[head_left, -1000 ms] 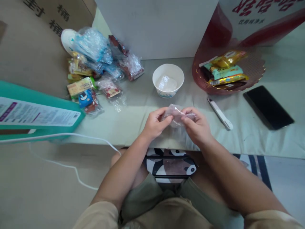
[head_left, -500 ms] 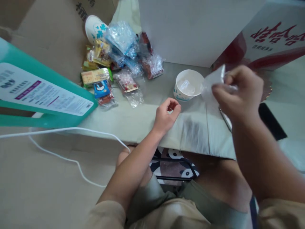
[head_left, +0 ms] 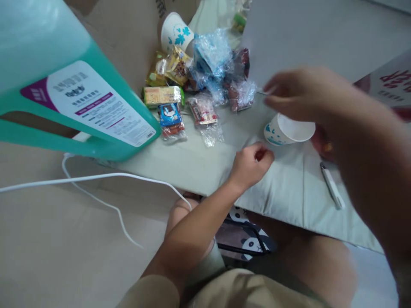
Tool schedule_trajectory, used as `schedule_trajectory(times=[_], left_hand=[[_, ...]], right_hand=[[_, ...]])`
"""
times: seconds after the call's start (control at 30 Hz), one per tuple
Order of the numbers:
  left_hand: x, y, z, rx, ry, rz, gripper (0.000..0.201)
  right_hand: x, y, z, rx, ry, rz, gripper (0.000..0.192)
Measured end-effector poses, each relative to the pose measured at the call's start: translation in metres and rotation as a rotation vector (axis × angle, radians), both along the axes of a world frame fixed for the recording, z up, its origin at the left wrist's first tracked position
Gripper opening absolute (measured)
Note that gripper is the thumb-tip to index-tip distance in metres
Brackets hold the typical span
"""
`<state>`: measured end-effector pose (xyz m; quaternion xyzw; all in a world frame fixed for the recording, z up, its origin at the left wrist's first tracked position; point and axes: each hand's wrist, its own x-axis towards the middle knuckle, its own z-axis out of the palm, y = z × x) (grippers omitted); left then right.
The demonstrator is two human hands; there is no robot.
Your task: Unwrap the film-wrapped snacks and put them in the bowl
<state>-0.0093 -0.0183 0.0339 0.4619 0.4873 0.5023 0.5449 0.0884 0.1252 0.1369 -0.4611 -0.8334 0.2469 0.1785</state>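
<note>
The right hand (head_left: pixel 298 92) is raised above the cup (head_left: pixel 289 130), blurred by motion; its fingers look pinched together, and whether anything thin is caught in them cannot be told; the left hand (head_left: pixel 252 164) rests on the pale cloth (head_left: pixel 289 188) just left of the cup, fingers curled loosely inward, thumb near the forefinger, with nothing clearly held. The cup is white with a blue print along its wall, too small to read; its inside is hidden at this angle; a white pen-like tool (head_left: pixel 332 186) lies on the cloth to its right, part of it behind the right forearm. Further left sits a heap of snack packets (head_left: pixel 195 81); their printing is not legible; a second cup (head_left: pixel 175 34) with blue flowers lies tipped behind them. A teal stool (head_left: pixel 48 90) carries a white and purple label with small unreadable lines; red characters show on a box (head_left: pixel 393 83) cut off at the right edge; a white cable (head_left: pixel 96 177) crosses the floor.
</note>
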Motion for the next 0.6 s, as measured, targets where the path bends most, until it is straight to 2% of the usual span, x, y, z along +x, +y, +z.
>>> schedule_trajectory(times=[0.03, 0.1, 0.17, 0.23, 0.33, 0.4, 0.5, 0.6], left_hand=[[0.001, 0.000, -0.002, -0.021, 0.019, -0.011, 0.021], [0.003, 0.001, -0.005, -0.051, 0.059, -0.041, 0.021], [0.005, 0.000, -0.007, -0.074, 0.118, -0.070, 0.024], [0.006, -0.002, -0.009, -0.098, 0.193, -0.091, 0.026], [0.003, -0.004, -0.011, -0.137, 0.271, -0.124, 0.027], [0.002, -0.003, -0.015, -0.144, 0.302, -0.149, 0.027], [0.003, -0.002, -0.021, -0.125, 0.378, -0.183, 0.025], [0.005, -0.004, -0.017, -0.136, 0.481, -0.253, 0.015]], right_hand=[[-0.024, -0.006, 0.002, -0.027, -0.151, -0.038, 0.013], [-0.072, -0.010, -0.006, -0.072, -0.203, -0.114, 0.018], [-0.108, 0.001, -0.028, -0.029, -0.166, -0.203, 0.016], [-0.128, 0.019, -0.056, -0.118, -0.138, -0.244, 0.016], [-0.138, 0.039, -0.092, -0.226, -0.067, -0.216, 0.027], [-0.139, 0.039, -0.105, -0.233, -0.035, -0.232, 0.033], [-0.140, 0.024, -0.107, -0.286, -0.019, -0.263, 0.033], [-0.138, 0.009, -0.103, -0.362, 0.006, -0.262, 0.032]])
